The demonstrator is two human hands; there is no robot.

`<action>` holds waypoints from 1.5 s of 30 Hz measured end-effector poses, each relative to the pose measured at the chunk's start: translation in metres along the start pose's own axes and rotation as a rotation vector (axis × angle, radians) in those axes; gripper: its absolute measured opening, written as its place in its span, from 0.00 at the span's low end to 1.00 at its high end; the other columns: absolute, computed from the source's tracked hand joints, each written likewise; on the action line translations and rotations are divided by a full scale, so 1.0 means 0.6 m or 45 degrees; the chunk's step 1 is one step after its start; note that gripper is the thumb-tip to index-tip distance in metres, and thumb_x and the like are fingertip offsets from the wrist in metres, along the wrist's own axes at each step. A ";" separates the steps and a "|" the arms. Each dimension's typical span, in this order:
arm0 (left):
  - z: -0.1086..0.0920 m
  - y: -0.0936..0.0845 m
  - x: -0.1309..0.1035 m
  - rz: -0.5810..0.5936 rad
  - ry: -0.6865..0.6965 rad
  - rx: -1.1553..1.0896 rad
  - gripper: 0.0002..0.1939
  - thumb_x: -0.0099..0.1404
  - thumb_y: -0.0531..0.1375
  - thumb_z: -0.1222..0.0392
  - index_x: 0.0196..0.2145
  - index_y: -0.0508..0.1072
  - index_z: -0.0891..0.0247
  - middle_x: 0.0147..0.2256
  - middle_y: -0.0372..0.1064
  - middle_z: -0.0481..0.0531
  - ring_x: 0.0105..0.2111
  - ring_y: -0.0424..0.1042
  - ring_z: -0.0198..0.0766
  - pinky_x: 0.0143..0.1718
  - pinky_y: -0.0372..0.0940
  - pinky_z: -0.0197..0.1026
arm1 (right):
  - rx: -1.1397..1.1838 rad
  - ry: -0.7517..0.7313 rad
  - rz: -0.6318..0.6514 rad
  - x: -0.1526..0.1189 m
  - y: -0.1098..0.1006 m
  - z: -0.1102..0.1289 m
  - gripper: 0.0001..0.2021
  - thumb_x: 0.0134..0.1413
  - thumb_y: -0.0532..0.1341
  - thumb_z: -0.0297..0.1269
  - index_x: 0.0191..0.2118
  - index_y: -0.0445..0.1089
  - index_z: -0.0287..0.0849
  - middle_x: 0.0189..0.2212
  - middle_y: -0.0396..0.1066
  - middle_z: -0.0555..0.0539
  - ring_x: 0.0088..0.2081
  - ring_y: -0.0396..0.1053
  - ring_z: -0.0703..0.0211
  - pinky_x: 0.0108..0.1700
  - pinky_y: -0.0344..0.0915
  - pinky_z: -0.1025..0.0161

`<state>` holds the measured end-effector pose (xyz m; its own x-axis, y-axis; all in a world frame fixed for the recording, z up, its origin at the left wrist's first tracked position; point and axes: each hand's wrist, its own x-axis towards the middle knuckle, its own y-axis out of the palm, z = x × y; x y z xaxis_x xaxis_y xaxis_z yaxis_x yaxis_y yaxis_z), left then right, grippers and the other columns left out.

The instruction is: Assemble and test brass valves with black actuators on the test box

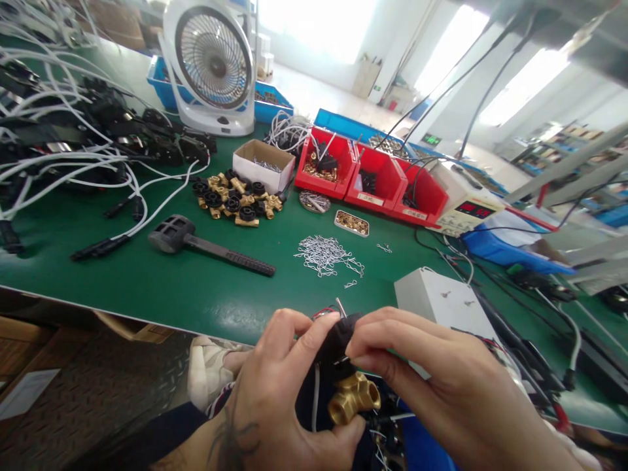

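Note:
Near the front edge of the bench, my left hand is closed around a brass valve topped by a black housing. Its thumb is under the brass body, and the fingers wrap the black part. My right hand pinches at the housing's right side, where a thin silvery pin shows by the fingertips; its full shape is hidden. A metal rod sticks up behind the housing. A white cable hangs beside the valve. Beyond my hands lies a pile of wire hairpin clips.
A rubber mallet lies left of the clips. Behind are brass fittings with black caps, a white carton, red bins and a fan. Cabled units crowd the left; a grey box stands right.

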<state>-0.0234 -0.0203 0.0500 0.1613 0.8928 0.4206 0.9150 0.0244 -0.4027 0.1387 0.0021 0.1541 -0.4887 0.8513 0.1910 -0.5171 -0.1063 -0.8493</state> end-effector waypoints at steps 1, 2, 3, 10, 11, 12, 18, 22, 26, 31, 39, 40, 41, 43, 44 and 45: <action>0.001 0.000 0.000 0.005 0.005 -0.003 0.41 0.47 0.63 0.63 0.61 0.61 0.56 0.44 0.62 0.55 0.42 0.69 0.46 0.38 0.75 0.44 | 0.042 0.049 0.002 0.001 0.002 -0.002 0.09 0.58 0.58 0.26 0.32 0.69 0.49 0.29 0.75 0.54 0.29 0.74 0.65 0.29 0.71 0.72; 0.002 0.000 0.001 0.014 0.014 -0.002 0.42 0.47 0.63 0.63 0.61 0.61 0.56 0.44 0.62 0.55 0.41 0.69 0.45 0.38 0.76 0.44 | 0.072 0.101 -0.006 0.000 0.004 -0.004 0.10 0.57 0.58 0.25 0.31 0.69 0.49 0.29 0.75 0.55 0.29 0.74 0.65 0.30 0.71 0.72; 0.002 -0.001 0.001 0.020 0.023 0.002 0.42 0.47 0.63 0.63 0.61 0.61 0.57 0.44 0.62 0.55 0.41 0.69 0.45 0.38 0.76 0.44 | 0.097 0.145 -0.018 -0.001 0.007 -0.005 0.10 0.57 0.59 0.25 0.31 0.69 0.49 0.29 0.76 0.55 0.29 0.74 0.65 0.30 0.71 0.72; 0.003 -0.011 0.011 0.028 0.082 0.114 0.39 0.47 0.64 0.62 0.59 0.62 0.60 0.43 0.63 0.55 0.41 0.70 0.45 0.39 0.75 0.45 | 0.172 0.174 -0.143 -0.020 0.030 -0.007 0.09 0.57 0.58 0.25 0.33 0.70 0.48 0.30 0.76 0.55 0.31 0.74 0.66 0.32 0.70 0.73; 0.004 -0.011 0.012 0.024 0.090 0.120 0.39 0.48 0.64 0.61 0.59 0.62 0.61 0.43 0.63 0.55 0.41 0.70 0.46 0.39 0.75 0.45 | 0.185 0.207 -0.154 -0.022 0.034 -0.009 0.09 0.57 0.58 0.25 0.33 0.70 0.48 0.29 0.76 0.56 0.30 0.74 0.66 0.32 0.70 0.73; 0.005 -0.012 0.013 0.027 0.095 0.129 0.39 0.48 0.65 0.61 0.59 0.62 0.61 0.43 0.64 0.55 0.41 0.70 0.45 0.39 0.74 0.45 | 0.195 0.241 -0.171 -0.023 0.038 -0.010 0.09 0.57 0.59 0.25 0.32 0.70 0.48 0.29 0.75 0.56 0.30 0.74 0.67 0.32 0.69 0.74; 0.020 -0.007 0.012 0.114 0.057 0.060 0.39 0.49 0.65 0.62 0.60 0.62 0.60 0.43 0.63 0.54 0.41 0.69 0.44 0.40 0.73 0.45 | 0.125 0.086 -0.294 -0.021 0.057 -0.022 0.09 0.59 0.58 0.25 0.32 0.72 0.45 0.32 0.72 0.50 0.34 0.73 0.66 0.34 0.70 0.72; 0.034 -0.004 0.015 0.256 -0.166 -0.159 0.37 0.50 0.65 0.62 0.58 0.65 0.54 0.43 0.62 0.51 0.40 0.69 0.43 0.42 0.74 0.48 | 0.157 0.172 -0.178 -0.026 0.054 -0.059 0.10 0.60 0.60 0.33 0.47 0.70 0.48 0.35 0.74 0.50 0.34 0.74 0.62 0.36 0.73 0.66; 0.052 0.001 0.026 0.241 -0.241 -0.211 0.34 0.52 0.65 0.60 0.58 0.65 0.56 0.43 0.61 0.51 0.41 0.69 0.42 0.46 0.73 0.49 | -0.170 0.507 -0.068 -0.060 0.068 -0.120 0.20 0.59 0.61 0.38 0.56 0.64 0.42 0.35 0.74 0.44 0.35 0.75 0.52 0.39 0.76 0.52; 0.070 0.011 0.030 0.195 -0.236 -0.187 0.34 0.54 0.64 0.59 0.59 0.64 0.60 0.45 0.61 0.52 0.42 0.69 0.41 0.44 0.72 0.45 | -0.503 0.427 0.261 -0.103 0.095 -0.152 0.27 0.58 0.62 0.33 0.62 0.61 0.36 0.51 0.70 0.32 0.51 0.72 0.43 0.50 0.73 0.47; 0.068 0.009 0.028 0.226 -0.209 -0.177 0.35 0.53 0.64 0.60 0.59 0.64 0.61 0.44 0.61 0.52 0.42 0.69 0.41 0.45 0.71 0.46 | -0.788 0.387 0.486 -0.091 0.090 -0.145 0.40 0.39 0.74 0.40 0.60 0.65 0.29 0.43 0.72 0.30 0.43 0.73 0.35 0.45 0.73 0.42; 0.068 0.008 0.028 0.221 -0.213 -0.182 0.35 0.53 0.64 0.60 0.59 0.64 0.61 0.44 0.61 0.52 0.42 0.68 0.41 0.45 0.71 0.46 | -0.775 0.384 0.496 -0.093 0.090 -0.142 0.38 0.40 0.72 0.34 0.59 0.66 0.27 0.42 0.73 0.31 0.42 0.73 0.36 0.44 0.73 0.43; 0.069 0.008 0.028 0.215 -0.217 -0.187 0.35 0.53 0.64 0.60 0.59 0.64 0.60 0.44 0.61 0.52 0.41 0.69 0.41 0.45 0.71 0.47 | -0.745 0.387 0.495 -0.094 0.087 -0.139 0.34 0.41 0.69 0.30 0.57 0.67 0.26 0.41 0.73 0.31 0.42 0.74 0.38 0.44 0.74 0.44; 0.071 0.007 0.029 0.212 -0.224 -0.201 0.35 0.53 0.64 0.60 0.59 0.65 0.59 0.44 0.61 0.51 0.41 0.68 0.41 0.45 0.72 0.47 | -0.628 0.414 0.429 -0.095 0.069 -0.132 0.26 0.43 0.63 0.26 0.52 0.70 0.28 0.39 0.74 0.34 0.39 0.75 0.42 0.42 0.74 0.48; 0.072 0.007 0.029 0.216 -0.230 -0.213 0.34 0.54 0.65 0.60 0.59 0.64 0.58 0.44 0.61 0.51 0.41 0.68 0.41 0.44 0.72 0.46 | -0.552 0.443 0.343 -0.093 0.054 -0.129 0.22 0.45 0.61 0.27 0.50 0.71 0.31 0.38 0.74 0.36 0.37 0.75 0.45 0.39 0.74 0.50; 0.073 0.007 0.028 0.221 -0.236 -0.227 0.34 0.54 0.65 0.60 0.59 0.64 0.58 0.44 0.61 0.51 0.41 0.68 0.41 0.44 0.72 0.46 | -0.477 0.477 0.217 -0.091 0.037 -0.125 0.18 0.49 0.59 0.30 0.47 0.72 0.34 0.36 0.75 0.38 0.35 0.75 0.47 0.36 0.74 0.52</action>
<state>-0.0331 0.0148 0.0196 0.2657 0.9439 0.1962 0.9329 -0.2004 -0.2994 0.2068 -0.0079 0.0880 -0.2248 0.9698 -0.0945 -0.1340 -0.1268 -0.9828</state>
